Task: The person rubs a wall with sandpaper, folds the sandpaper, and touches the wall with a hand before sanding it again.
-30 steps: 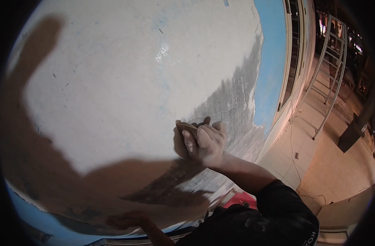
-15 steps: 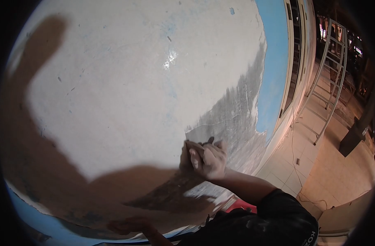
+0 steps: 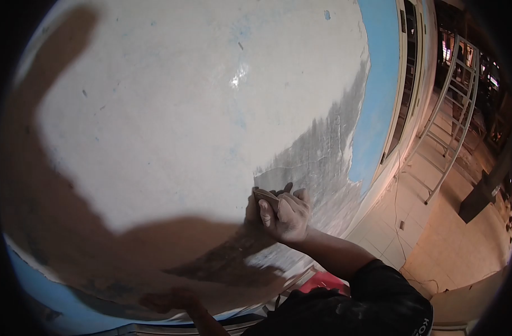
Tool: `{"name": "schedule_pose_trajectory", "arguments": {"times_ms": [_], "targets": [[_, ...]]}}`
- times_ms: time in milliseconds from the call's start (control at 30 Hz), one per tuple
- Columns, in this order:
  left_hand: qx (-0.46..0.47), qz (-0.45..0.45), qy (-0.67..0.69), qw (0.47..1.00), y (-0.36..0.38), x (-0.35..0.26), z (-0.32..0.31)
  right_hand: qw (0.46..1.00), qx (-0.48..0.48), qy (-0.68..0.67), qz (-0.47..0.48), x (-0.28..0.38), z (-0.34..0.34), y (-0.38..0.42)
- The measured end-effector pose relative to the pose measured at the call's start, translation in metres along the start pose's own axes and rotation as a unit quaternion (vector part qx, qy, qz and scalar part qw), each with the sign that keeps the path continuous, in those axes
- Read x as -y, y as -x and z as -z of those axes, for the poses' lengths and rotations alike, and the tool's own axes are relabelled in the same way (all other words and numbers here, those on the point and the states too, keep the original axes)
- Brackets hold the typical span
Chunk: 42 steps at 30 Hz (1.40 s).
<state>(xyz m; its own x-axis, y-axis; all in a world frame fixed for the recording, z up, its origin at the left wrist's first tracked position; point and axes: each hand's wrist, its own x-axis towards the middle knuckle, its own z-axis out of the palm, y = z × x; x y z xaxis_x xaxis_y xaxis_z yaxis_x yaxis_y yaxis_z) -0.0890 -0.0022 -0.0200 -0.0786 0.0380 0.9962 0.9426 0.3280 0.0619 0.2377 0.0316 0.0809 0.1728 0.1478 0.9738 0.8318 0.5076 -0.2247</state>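
Observation:
My right hand (image 3: 289, 217) is wrapped round a flat scraper (image 3: 265, 196), its thin edge at the wall (image 3: 172, 112). Around and above this hand runs a streaked grey patch (image 3: 317, 145), bordered by the wall's white coat. Low on the left, in deep shade, my left hand (image 3: 165, 301) is stretched out close to the wall with its fingers extended. Shadow blurs the detail of those fingers.
Blue paint (image 3: 382, 73) shows along the white area's right side, near a framed opening (image 3: 404, 78). A metal ladder (image 3: 463, 101) stands on the tiled floor (image 3: 379, 232), where a cable (image 3: 397, 215) runs. Something red (image 3: 325, 283) lies beyond my dark sleeve.
The view has shifted slightly, moving the wall marks up and right. My right hand keeps its grip on the scraper, and my left hand appears a little higher and farther left.

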Motion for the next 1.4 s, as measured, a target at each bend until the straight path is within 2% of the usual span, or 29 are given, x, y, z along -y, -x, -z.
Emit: {"name": "schedule_pose_trajectory", "arguments": {"times_ms": [133,333,467,567,667,767,967,1100,1300,1333,1400], "targets": [[0.012,-0.006,-0.011,1.000,0.003,0.001,-0.001,1.000,-0.011,-0.010,-0.012,0.000,-0.001,-0.027],[0.010,-0.018,0.000,1.000,0.000,0.006,0.004,1.000,-0.026,-0.003,-0.005,-0.001,-0.005,0.017],[0.000,-0.010,-0.004,1.000,0.002,0.011,-0.006,0.999,-0.045,0.017,0.022,0.000,-0.001,-0.018],[-0.002,-0.035,-0.004,0.999,-0.007,-0.002,0.007,0.998,-0.061,-0.002,0.026,0.002,-0.002,-0.029],[-0.007,-0.031,-0.005,0.999,-0.013,-0.007,0.009,0.999,-0.030,0.016,-0.022,0.004,-0.002,0.005],[-0.004,-0.033,-0.007,0.999,-0.006,0.002,0.004,0.999,-0.025,0.023,-0.020,0.005,0.000,0.009],[-0.013,-0.008,-0.007,1.000,-0.004,0.000,0.001,0.998,-0.058,0.019,-0.023,0.010,0.000,-0.033],[-0.014,-0.019,-0.007,1.000,-0.004,-0.001,0.003,0.998,-0.018,-0.003,-0.053,0.008,0.001,0.007],[-0.016,-0.019,0.002,1.000,-0.009,-0.008,0.007,0.998,-0.029,0.034,-0.039,0.010,0.004,-0.034],[-0.023,-0.017,-0.001,1.000,-0.008,-0.005,0.005,0.998,-0.052,0.038,-0.013,0.006,0.000,-0.039],[-0.028,-0.015,-0.007,0.999,-0.008,-0.005,0.000,0.997,-0.066,0.046,-0.016,0.005,-0.003,-0.027]]}}
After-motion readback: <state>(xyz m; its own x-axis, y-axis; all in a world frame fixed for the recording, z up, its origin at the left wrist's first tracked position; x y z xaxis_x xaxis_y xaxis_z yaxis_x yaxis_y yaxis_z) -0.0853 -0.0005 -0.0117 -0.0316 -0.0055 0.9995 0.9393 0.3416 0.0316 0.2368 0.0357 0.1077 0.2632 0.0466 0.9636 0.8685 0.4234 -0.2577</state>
